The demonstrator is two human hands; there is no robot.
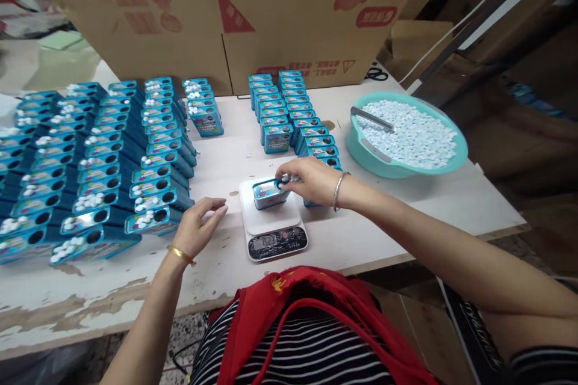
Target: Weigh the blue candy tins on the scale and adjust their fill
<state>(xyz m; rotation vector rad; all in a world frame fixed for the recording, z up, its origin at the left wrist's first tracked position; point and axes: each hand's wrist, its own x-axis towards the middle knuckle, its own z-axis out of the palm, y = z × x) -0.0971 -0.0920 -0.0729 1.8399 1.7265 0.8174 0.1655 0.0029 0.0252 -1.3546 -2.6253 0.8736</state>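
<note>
A small blue tin (270,196) lies on the white digital kitchen scale (273,227), whose display is lit. My right hand (313,180) is at the tin's right end, over its round opening. Its fingers are closed, with a few small white candies (291,178) showing at their tips. My left hand (201,225) rests by the table to the left of the scale, thumb and fingers apart, holding nothing. Close to it stands a blue tin (153,221) with white candies lying on its top.
Rows of blue tins (99,180) fill the table's left side, many topped with white candies. More tins (289,102) stand behind the scale. At right sits a turquoise basin (368,159) of white candies with a metal tool (372,118). A large cardboard box (289,42) stands behind.
</note>
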